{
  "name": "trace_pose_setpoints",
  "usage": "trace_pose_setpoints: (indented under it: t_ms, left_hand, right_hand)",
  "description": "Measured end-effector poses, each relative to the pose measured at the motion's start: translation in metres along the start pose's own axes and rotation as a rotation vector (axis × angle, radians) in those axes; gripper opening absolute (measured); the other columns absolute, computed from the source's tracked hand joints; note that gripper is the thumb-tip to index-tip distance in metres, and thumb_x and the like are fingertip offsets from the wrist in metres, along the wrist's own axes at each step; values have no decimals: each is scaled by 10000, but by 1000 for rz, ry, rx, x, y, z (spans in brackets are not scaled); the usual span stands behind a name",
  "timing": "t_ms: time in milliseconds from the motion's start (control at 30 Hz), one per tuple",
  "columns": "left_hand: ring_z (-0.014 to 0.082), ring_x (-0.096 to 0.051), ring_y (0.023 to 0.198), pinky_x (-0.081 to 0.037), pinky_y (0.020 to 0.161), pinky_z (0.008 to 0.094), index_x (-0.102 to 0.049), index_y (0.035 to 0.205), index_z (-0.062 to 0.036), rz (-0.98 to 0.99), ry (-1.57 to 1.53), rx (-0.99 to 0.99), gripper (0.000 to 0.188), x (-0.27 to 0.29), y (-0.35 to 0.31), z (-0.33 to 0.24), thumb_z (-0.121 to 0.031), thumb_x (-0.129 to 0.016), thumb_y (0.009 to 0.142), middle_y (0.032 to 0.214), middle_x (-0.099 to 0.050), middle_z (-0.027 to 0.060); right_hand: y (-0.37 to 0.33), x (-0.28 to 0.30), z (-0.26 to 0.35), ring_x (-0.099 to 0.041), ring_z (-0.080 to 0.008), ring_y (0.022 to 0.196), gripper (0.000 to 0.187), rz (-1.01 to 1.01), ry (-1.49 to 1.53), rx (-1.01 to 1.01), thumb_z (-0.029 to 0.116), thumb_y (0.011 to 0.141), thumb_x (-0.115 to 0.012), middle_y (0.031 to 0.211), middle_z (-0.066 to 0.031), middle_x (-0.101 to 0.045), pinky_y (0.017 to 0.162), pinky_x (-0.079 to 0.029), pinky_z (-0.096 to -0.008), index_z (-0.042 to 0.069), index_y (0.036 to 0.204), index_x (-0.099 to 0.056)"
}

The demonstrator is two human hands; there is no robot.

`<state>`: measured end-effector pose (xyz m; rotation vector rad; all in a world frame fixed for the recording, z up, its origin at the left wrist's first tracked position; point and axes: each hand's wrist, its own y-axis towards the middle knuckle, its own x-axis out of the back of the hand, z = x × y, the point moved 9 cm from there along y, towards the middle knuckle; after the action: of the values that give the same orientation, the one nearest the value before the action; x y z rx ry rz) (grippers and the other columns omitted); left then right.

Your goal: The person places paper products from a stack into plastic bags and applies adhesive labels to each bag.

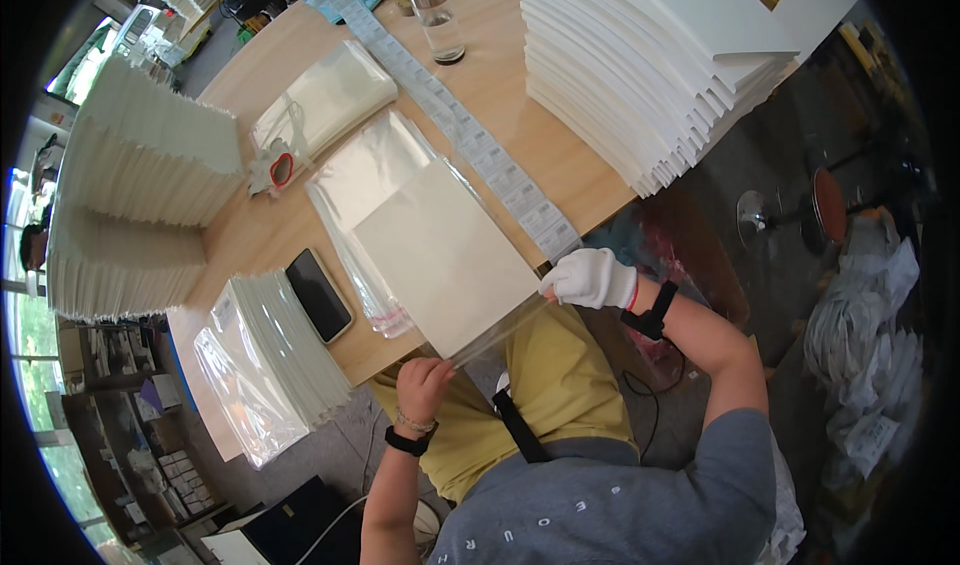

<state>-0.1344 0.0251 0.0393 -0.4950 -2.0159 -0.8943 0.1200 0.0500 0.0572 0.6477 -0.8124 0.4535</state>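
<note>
A flat cream-coloured board (445,255) lies over the near edge of the table, on top of a stack of clear plastic bags (370,170). Along its near edge a strip of clear plastic film (500,333) stretches between my two hands. Bare and closed, my left hand (425,389) pinches the film at the near left corner. My right hand (590,279), in a white glove with bare fingertips, grips it at the near right corner. Whether the board sits fully inside a clear bag I cannot tell.
A black phone (320,295) lies beside a stack of plastic-wrapped boards (270,350). Tall white stacks (640,75) stand at the far right, others (140,185) at the left. A label strip (470,140), a lidded glass jar (438,25) and more clear bags (330,95) are on the table.
</note>
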Motion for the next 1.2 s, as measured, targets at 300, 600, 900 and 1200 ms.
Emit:
trace_pose_setpoints:
  t_ms: [300, 600, 900, 1200]
  left_hand:
    - [55, -458, 585, -362, 530, 208, -559, 782, -54, -258, -603, 1021, 148, -40, -49, 70, -170, -631, 837, 655, -541, -17]
    - [91, -535, 680, -390, 527, 232, -561, 913, -145, -365, -1605, 1307, 142, -79, -67, 41, -284, -563, 886, 837, -592, -50]
    - [265, -561, 759, -452, 702, 337, -534, 1017, 20, -301, -51, 435, 215, 29, 17, -14, -92, -567, 837, 892, -576, 127]
    - [43, -322, 488, -265, 432, 191, -526, 779, -131, 438, -2007, 1336, 158, -151, 88, -63, -238, -558, 890, 608, -386, -77]
  right_hand:
    - [-5, -22, -23, -576, -324, 614, 160, -187, -211, -736, 207, 804, -536, 662, -135, -570, 538, -449, -410, 57, 821, -482]
    - [-47, -47, -25, -593, -340, 682, 175, -468, 229, -834, 112, 818, -510, 739, -155, -600, 615, -473, -416, 18, 961, -472]
    - [-105, 8, -81, -568, -299, 682, 132, -411, -54, -1046, 128, 766, -573, 785, -124, -590, 629, -450, -383, 57, 860, -514]
    - [-42, 54, -1, -579, -211, 712, 274, -221, 360, -711, 11, 748, -538, 797, -123, -593, 659, -456, -330, 15, 1017, -589]
